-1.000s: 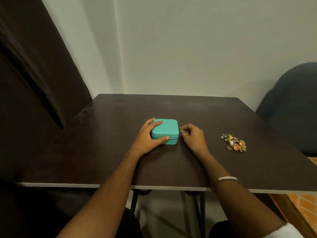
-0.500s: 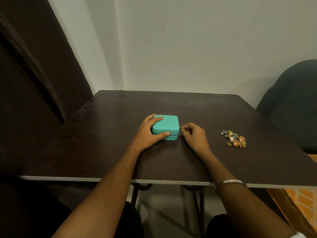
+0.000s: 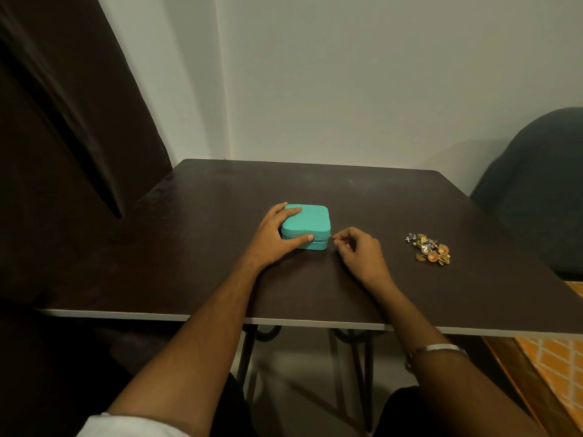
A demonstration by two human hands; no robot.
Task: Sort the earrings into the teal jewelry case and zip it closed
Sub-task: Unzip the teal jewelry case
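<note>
The teal jewelry case point(image 3: 310, 220) lies shut in the middle of the dark table point(image 3: 347, 193). My left hand point(image 3: 273, 238) grips its left side, fingers over the lid and thumb along the front. My right hand point(image 3: 358, 252) pinches the small zip pull point(image 3: 332, 237) at the case's right front corner. A heap of gold, orange and silver earrings point(image 3: 429, 249) lies on the table well to the right of my right hand.
A dark curtain point(image 3: 63, 137) hangs at the left of the table. A dark rounded chair back point(image 3: 542, 184) stands at the right. The table's pale front edge point(image 3: 220, 318) runs just above my forearms.
My right hand has drawn slightly right and toward me with the zip pull. My left hand stays on the case. The camera has shifted a little.
</note>
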